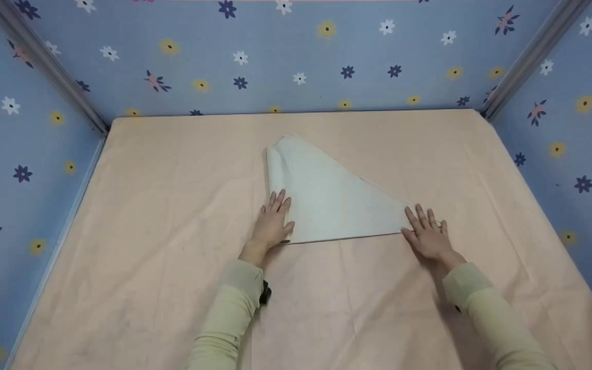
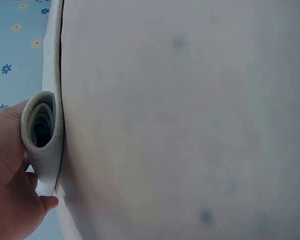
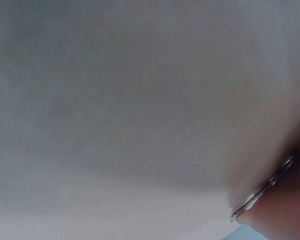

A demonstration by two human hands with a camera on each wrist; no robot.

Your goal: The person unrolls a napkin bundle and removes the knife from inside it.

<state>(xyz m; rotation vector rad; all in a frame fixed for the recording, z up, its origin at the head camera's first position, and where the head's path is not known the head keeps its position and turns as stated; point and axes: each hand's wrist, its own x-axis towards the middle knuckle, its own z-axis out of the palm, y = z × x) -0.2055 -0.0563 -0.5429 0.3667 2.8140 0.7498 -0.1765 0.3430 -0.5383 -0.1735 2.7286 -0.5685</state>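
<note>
Our left hand (image 1: 272, 223), fingers extended, rests on the rolled left edge of one pale folded cloth (image 1: 334, 198), touching rather than gripping. We have it lying on a peach-coloured cover (image 1: 162, 205); our right hand (image 1: 428, 239), fingers spread, rests at its right corner. Three flowered panels (image 1: 267, 36) stand left, behind and right.

Decent light up top, pretty murky at the wrists.
Head view's evenly lit but kinda soft, with a diffuse shadow on the pink tabletop (image 1: 121, 257) just left of the right sleeve (image 1: 491, 318). Left wrist gets the rolled white cloth (image 2: 47, 160) fairly crisp, dark inside the roll, while the tabletop's washed out with fuzzy dark spots. Right wrist's dimmest: mostly grey blur, paler along the bottom.
</note>
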